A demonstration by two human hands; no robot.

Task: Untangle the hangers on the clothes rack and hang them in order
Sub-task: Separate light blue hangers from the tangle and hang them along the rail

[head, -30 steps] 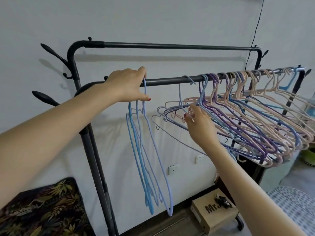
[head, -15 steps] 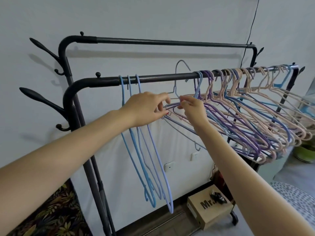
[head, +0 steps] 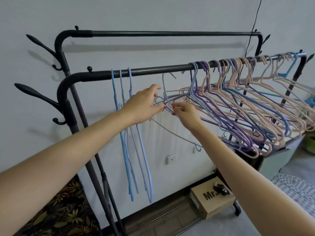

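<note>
While both bare forearms reach in from the near side, the hands meet just below the front rail (head: 153, 72) of the black clothes rack (head: 63, 92). Left hand (head: 141, 106): fingers curled, thumb and fingertips pinching thin wire at the loose end of the tangle. Right hand (head: 185, 114): just beside the left, fingers bent, pinching the same knot of wire from the other side. Item gripped: a grey-lilac hanger (head: 175, 133), off the rail, its hook standing up short of the front rail and its long lower wire slanting down to the right beneath the right forearm.

Left of the hands, three blue hangers (head: 131, 150) hang straight down from the front rail, side by side and orderly. Right of the hands, a dense mass of tangled hangers (head: 247, 106), pink, purple and blue, hooks crowded along the front rail to its far right end, bodies splayed outward and interlocked.

Below the front rail, on the floor: a cardboard box (head: 214, 203) marked "Mr." with a small dark object on top; leaf-patterned fabric (head: 56, 212) at lower left.

Behind the front rail stands the rack's back rail (head: 170, 33), bare. Beyond it, a white wall with a socket (head: 171, 158) and a thin black cable (head: 254, 26) running down.
</note>
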